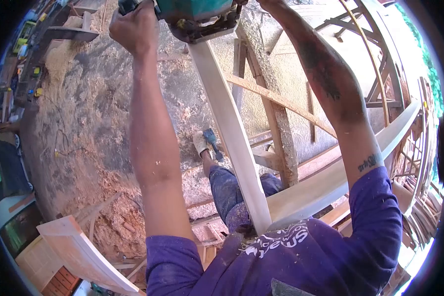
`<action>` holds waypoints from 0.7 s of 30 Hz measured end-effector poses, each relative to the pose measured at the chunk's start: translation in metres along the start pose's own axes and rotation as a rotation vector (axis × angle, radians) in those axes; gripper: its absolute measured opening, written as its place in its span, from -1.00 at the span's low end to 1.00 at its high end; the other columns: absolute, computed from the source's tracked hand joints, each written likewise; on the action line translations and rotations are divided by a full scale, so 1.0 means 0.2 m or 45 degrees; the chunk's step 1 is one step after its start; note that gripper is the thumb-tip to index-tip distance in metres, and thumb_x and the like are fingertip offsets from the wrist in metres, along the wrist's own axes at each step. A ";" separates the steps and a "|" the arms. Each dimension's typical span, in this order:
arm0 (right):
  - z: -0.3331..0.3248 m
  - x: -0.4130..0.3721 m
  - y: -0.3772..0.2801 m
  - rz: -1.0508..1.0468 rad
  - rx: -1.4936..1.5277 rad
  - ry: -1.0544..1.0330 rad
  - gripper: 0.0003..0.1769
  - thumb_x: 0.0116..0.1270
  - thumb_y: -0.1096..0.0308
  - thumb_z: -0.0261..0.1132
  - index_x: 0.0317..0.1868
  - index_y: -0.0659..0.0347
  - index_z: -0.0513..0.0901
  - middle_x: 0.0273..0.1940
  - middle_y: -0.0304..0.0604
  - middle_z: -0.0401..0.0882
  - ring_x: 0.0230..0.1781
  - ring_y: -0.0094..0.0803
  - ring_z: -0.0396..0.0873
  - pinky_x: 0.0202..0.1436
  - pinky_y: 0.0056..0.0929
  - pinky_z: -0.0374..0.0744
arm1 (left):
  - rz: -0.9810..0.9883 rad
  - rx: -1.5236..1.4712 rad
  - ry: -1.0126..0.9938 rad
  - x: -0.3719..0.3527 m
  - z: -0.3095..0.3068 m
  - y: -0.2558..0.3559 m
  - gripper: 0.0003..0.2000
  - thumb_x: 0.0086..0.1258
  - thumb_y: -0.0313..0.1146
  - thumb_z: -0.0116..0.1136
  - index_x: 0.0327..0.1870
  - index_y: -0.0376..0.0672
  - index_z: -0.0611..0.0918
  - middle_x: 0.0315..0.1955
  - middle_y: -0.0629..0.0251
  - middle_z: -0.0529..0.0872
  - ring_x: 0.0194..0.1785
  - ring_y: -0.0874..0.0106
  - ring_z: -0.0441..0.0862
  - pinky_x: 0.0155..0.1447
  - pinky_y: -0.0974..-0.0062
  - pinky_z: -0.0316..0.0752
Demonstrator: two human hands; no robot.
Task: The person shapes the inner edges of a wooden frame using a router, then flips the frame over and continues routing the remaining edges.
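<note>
At the top edge, my left hand (135,29) is wrapped round the dark handle on the left side of a teal power planer (197,12). Only the underside and lower part of the planer show. It sits at the far end of a long pale wooden board (227,123), which runs from there down to my waist. My right hand (269,3) reaches the top edge beside the planer; its fingers are cut off by the frame.
Wood shavings cover the floor (98,113). A wide curved beam (311,195) meets the board near my waist. Timber frames (276,118) stand to the right. A dark tool (212,140) lies by my foot. A wooden panel (79,246) leans at lower left.
</note>
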State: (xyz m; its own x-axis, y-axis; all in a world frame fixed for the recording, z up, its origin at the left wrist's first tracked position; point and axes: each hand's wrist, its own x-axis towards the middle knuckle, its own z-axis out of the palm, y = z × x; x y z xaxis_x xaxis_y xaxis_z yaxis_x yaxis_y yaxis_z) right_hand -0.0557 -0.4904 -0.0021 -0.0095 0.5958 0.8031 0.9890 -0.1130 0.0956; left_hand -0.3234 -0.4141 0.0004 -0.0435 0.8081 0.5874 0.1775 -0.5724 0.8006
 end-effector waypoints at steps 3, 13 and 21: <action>0.02 0.01 0.01 0.036 0.021 -0.035 -0.91 -0.06 0.36 0.34 -0.46 0.06 0.67 -0.39 -0.17 0.57 -0.32 -0.16 0.64 -0.31 -0.15 0.60 | -0.111 -0.315 0.034 0.03 0.04 -0.06 -0.79 0.06 -0.41 0.34 -0.49 -0.44 0.69 -0.54 0.30 0.70 -0.43 0.51 0.58 -0.24 0.47 0.47; 0.24 0.09 0.08 0.196 -0.197 -0.310 -0.94 -0.02 0.35 0.30 -0.50 0.08 0.69 -0.36 -0.15 0.59 -0.34 -0.14 0.64 -0.31 -0.14 0.59 | -0.232 -0.284 0.015 0.14 0.10 -0.13 -0.81 0.06 -0.40 0.33 -0.53 -0.40 0.67 -0.57 0.34 0.68 -0.47 0.52 0.55 -0.26 0.47 0.45; 0.30 0.13 0.12 0.048 -0.001 -0.042 -0.93 -0.05 0.33 0.32 -0.51 0.09 0.68 -0.33 -0.10 0.61 -0.35 -0.07 0.63 -0.30 -0.07 0.56 | -0.093 -0.109 0.142 0.19 0.15 -0.14 -0.68 0.01 -0.27 0.35 -0.52 -0.47 0.64 -0.58 0.20 0.70 -0.48 0.41 0.59 -0.23 0.39 0.49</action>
State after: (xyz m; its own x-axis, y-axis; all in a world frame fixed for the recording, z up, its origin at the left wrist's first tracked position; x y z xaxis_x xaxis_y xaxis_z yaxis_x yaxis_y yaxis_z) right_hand -0.0239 -0.4297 -0.0135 0.0324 0.6169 0.7864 0.9884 -0.1363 0.0662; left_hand -0.3016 -0.3630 -0.0036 -0.1630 0.8301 0.5333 0.0859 -0.5265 0.8458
